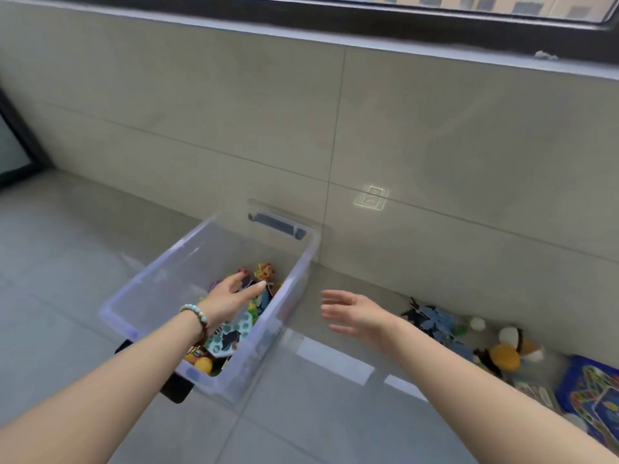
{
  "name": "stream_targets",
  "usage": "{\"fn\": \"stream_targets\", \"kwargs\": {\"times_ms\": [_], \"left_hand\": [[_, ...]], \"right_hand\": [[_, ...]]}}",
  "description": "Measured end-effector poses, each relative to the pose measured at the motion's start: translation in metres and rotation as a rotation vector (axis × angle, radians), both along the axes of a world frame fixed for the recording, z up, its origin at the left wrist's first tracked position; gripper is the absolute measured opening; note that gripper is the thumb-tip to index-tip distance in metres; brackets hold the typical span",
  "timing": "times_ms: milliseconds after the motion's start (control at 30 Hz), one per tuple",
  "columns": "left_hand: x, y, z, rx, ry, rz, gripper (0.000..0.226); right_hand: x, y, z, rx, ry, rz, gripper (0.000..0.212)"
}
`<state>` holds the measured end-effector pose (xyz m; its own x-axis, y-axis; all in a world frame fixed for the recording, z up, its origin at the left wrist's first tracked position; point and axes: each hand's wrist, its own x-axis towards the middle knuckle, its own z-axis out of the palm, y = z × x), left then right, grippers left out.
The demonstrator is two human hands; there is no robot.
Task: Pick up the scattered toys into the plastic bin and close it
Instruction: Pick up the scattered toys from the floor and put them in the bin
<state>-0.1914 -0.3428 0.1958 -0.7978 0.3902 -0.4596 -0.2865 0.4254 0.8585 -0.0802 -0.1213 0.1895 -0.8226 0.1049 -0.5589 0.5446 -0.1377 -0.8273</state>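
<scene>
Forearms enter from both lower corners of the frame, reaching up toward centre.

- Left hand [234, 298], beaded bracelet [197, 313] at the wrist: over the open plastic bin [150, 272], fingers nearly straight and spread, nothing in them. Palm faces down above the toy pile [231, 333]. This reads as a release or a pat-down, not a grab.
- Right hand [351, 313]: just right of the bin, above bare floor, fingers loosely extended, empty. Likely free for the next pick.
- Bin: centre frame on the tiled floor, one short end close to the wall. Toys fill its right half only, so there is room left.
- Not yet collected, lower right along the wall: blue felt toy [432, 319], yellow plush [509, 353], blue board [589, 386].
- Clear panel with a dark latch [278, 226] behind the bin against the wall: probably the lid, parked out of the way. Cannot confirm.

Judgement: task is partway through, with closing some way off.
</scene>
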Motion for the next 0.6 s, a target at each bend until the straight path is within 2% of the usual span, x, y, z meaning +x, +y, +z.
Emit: {"fn": "stream_targets", "kwargs": {"times_ms": [100, 300, 467, 600], "left_hand": [[0.013, 0.043, 0.003, -0.006, 0.066, -0.128, 0.07], [0.067, 0.16, -0.004, -0.005, 0.101, -0.423, 0.052], [0.142, 0.258, -0.049, -0.083, 0.096, -0.683, 0.053], [0.208, 0.314, -0.108, -0.18, 0.045, -0.896, 0.052]], "right_hand": [[0.042, 0.063, -0.001, 0.085, -0.064, -0.043, 0.045], [0.151, 0.177, -0.006, 0.196, -0.222, -0.132, 0.049], [0.264, 0.239, -0.038, 0.243, -0.357, -0.315, 0.047], [0.346, 0.254, -0.092, 0.228, -0.458, -0.518, 0.045]]}}
